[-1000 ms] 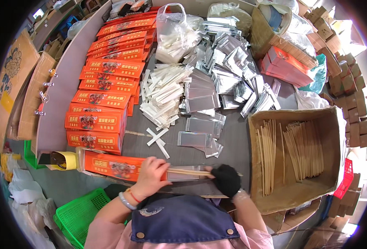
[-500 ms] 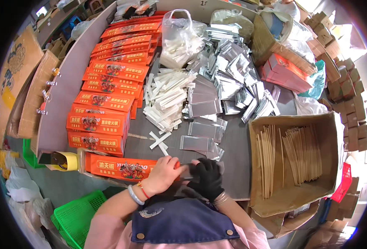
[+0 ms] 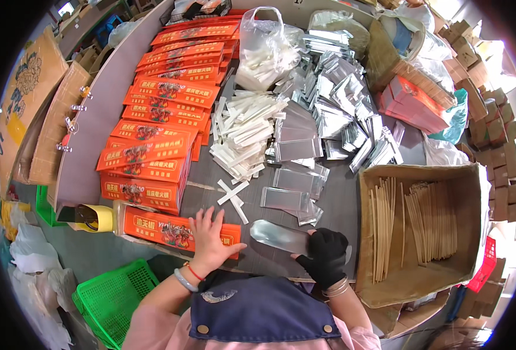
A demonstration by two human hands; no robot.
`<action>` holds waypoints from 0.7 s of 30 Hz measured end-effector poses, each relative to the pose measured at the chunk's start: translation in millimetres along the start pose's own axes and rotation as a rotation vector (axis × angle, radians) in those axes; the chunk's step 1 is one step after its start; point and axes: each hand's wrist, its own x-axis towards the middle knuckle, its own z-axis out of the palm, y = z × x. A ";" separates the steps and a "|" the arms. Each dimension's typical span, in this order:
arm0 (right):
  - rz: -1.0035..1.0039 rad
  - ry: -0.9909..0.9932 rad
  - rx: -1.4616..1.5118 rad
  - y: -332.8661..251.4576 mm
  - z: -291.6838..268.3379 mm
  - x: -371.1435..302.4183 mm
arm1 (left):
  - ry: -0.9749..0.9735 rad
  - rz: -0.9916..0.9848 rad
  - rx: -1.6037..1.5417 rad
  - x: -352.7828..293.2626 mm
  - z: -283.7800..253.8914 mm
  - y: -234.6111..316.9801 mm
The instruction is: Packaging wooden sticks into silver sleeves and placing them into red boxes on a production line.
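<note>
My left hand (image 3: 209, 238) is open, fingers spread, over the right part of a red printed paper packet (image 3: 159, 227) at the table's near edge. In a black fingerless glove, my right hand (image 3: 323, 255) grips one end of a clear plastic bag (image 3: 278, 235) that points left toward the packet. Beyond lie a pile of red packets (image 3: 170, 88), a heap of white strips (image 3: 240, 140) and several flat clear bags (image 3: 286, 198). Two or more loose white strips (image 3: 233, 197) cross each other in front of the heap.
To the right, a cardboard box (image 3: 412, 286) holds thin wooden sticks (image 3: 430, 224). Silvery packets (image 3: 337, 105) lie spread at the back, beside a clear bag of white strips (image 3: 264, 55). A yellow holder (image 3: 97, 217) is at the left edge; a green basket (image 3: 115, 297) stands below.
My hands have moved apart, the left one leftward with fingers spreading, the right one rightward with the clear bag. A red packet now lies slanted on the near part of the pile.
</note>
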 end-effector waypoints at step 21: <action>-0.171 -0.250 0.178 -21.0 37.0 12.3 | -0.078 0.009 -0.131 5.2 0.4 -2.0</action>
